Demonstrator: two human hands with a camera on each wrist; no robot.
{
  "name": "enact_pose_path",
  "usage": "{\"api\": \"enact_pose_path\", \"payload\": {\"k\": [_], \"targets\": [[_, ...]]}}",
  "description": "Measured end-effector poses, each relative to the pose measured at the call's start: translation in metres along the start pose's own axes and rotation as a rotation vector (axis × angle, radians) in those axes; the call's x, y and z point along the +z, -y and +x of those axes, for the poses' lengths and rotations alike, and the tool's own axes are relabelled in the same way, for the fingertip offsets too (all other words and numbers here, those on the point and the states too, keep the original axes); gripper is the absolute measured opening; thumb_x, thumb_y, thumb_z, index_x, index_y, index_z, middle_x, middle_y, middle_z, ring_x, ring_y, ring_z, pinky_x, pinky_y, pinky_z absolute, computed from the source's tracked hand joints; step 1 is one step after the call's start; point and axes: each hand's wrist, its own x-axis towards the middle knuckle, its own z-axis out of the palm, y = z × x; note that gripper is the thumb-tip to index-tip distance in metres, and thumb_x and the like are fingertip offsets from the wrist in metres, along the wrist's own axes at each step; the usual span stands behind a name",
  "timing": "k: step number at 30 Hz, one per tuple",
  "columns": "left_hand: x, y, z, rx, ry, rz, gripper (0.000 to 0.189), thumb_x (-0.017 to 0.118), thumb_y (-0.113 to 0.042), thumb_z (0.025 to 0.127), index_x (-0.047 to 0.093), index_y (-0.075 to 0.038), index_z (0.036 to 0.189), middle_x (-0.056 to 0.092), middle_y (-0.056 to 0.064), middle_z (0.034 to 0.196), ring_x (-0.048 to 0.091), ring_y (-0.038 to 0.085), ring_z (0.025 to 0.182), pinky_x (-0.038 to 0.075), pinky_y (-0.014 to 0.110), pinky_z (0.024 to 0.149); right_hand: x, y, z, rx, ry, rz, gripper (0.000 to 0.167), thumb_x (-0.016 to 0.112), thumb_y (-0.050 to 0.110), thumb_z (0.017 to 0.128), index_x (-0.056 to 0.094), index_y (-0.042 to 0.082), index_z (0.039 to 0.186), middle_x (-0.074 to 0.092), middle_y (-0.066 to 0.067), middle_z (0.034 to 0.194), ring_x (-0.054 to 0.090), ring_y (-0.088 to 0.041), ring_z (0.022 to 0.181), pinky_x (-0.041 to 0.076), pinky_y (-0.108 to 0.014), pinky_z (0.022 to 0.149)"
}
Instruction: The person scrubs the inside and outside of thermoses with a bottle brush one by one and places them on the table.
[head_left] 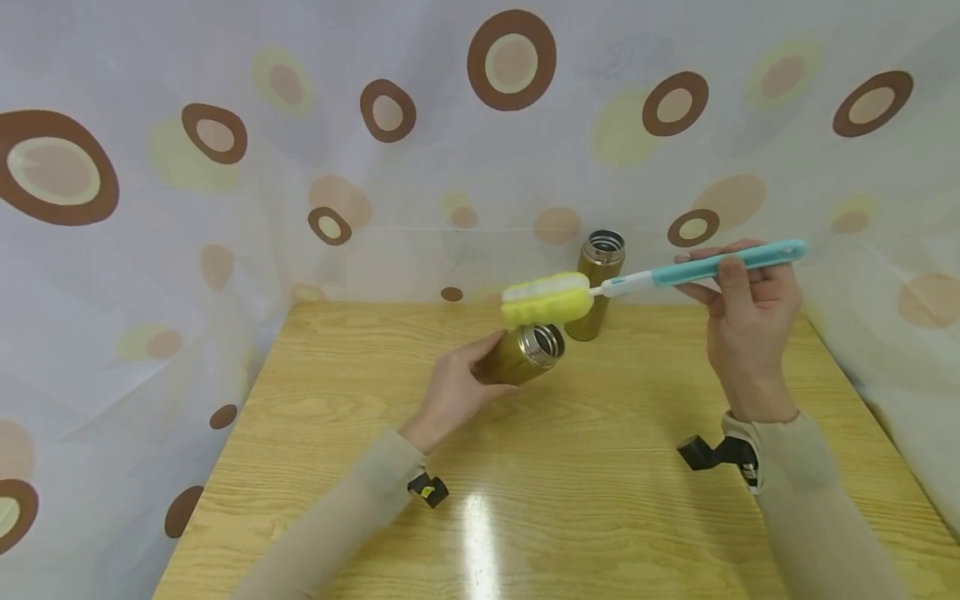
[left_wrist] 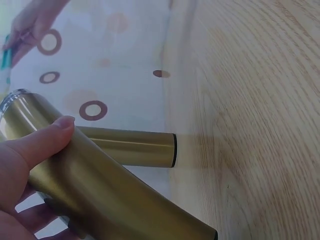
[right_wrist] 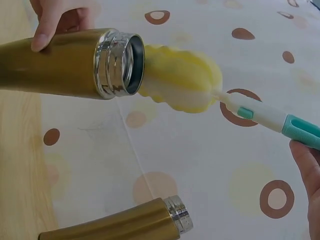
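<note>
My left hand (head_left: 455, 387) grips a gold thermos bottle (head_left: 512, 358) round its body, tilted with its uncapped steel mouth toward the right. In the left wrist view the thumb lies along the gold side of this bottle (left_wrist: 95, 175). My right hand (head_left: 753, 312) holds a bottle brush by its turquoise handle (head_left: 720, 265). The brush's yellow and white sponge head (head_left: 547, 298) is outside the bottle, overlapping the space just above its mouth in the head view. In the right wrist view the sponge head (right_wrist: 185, 80) appears behind the bottle's mouth (right_wrist: 131, 64).
A second gold thermos bottle (head_left: 600, 271), also uncapped, stands upright near the back edge of the wooden table (head_left: 360, 467). A patterned curtain (head_left: 435, 167) with brown rings hangs behind the table and along its sides. Small black cameras sit on both wrists.
</note>
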Motion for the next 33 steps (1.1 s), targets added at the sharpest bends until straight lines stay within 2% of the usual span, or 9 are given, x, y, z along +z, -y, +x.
{"api": "enact_pose_path", "payload": {"k": [5, 11, 20, 27, 33], "targets": [[-0.003, 0.002, -0.001, -0.008, -0.024, -0.034, 0.080, 0.095, -0.017, 0.076, 0.060, -0.017, 0.148, 0.062, 0.005, 0.146, 0.058, 0.029, 0.135, 0.046, 0.047, 0.114, -0.008, -0.001, 0.001, -0.009, -0.026, -0.044, 0.010, 0.053, -0.009, 0.103, 0.053, -0.019, 0.107, 0.070, -0.032, 0.098, 0.075, -0.040, 0.092, 0.062, -0.046, 0.077], [-0.008, 0.006, 0.001, -0.010, -0.085, -0.099, 0.078, 0.095, -0.019, 0.075, 0.062, -0.019, 0.146, 0.063, 0.008, 0.144, 0.059, 0.027, 0.134, 0.047, 0.046, 0.112, -0.015, 0.001, 0.001, -0.015, -0.020, -0.067, 0.010, 0.051, -0.011, 0.103, 0.053, -0.020, 0.107, 0.069, -0.032, 0.097, 0.075, -0.040, 0.090, 0.062, -0.045, 0.077], [-0.014, 0.010, 0.005, -0.045, -0.137, -0.051, 0.083, 0.096, -0.022, 0.075, 0.059, -0.011, 0.148, 0.059, 0.013, 0.147, 0.057, 0.032, 0.136, 0.046, 0.048, 0.114, -0.017, 0.004, -0.002, -0.003, 0.010, -0.106, 0.008, 0.052, -0.012, 0.102, 0.054, -0.019, 0.106, 0.071, -0.029, 0.095, 0.075, -0.036, 0.087, 0.063, -0.042, 0.076], [-0.015, 0.013, 0.010, -0.087, -0.172, -0.062, 0.083, 0.095, -0.023, 0.077, 0.058, -0.012, 0.149, 0.059, 0.012, 0.148, 0.056, 0.030, 0.137, 0.045, 0.048, 0.114, -0.017, 0.007, -0.003, 0.005, 0.027, -0.087, 0.008, 0.050, -0.013, 0.102, 0.054, -0.020, 0.106, 0.071, -0.029, 0.095, 0.075, -0.035, 0.088, 0.063, -0.043, 0.076], [-0.018, 0.015, 0.012, -0.104, -0.175, -0.094, 0.084, 0.095, -0.024, 0.077, 0.056, -0.012, 0.151, 0.059, 0.015, 0.148, 0.056, 0.032, 0.137, 0.045, 0.052, 0.114, -0.016, 0.011, -0.006, 0.031, 0.003, -0.029, 0.008, 0.050, -0.013, 0.103, 0.054, -0.018, 0.107, 0.071, -0.030, 0.096, 0.076, -0.036, 0.086, 0.062, -0.044, 0.076]]}}
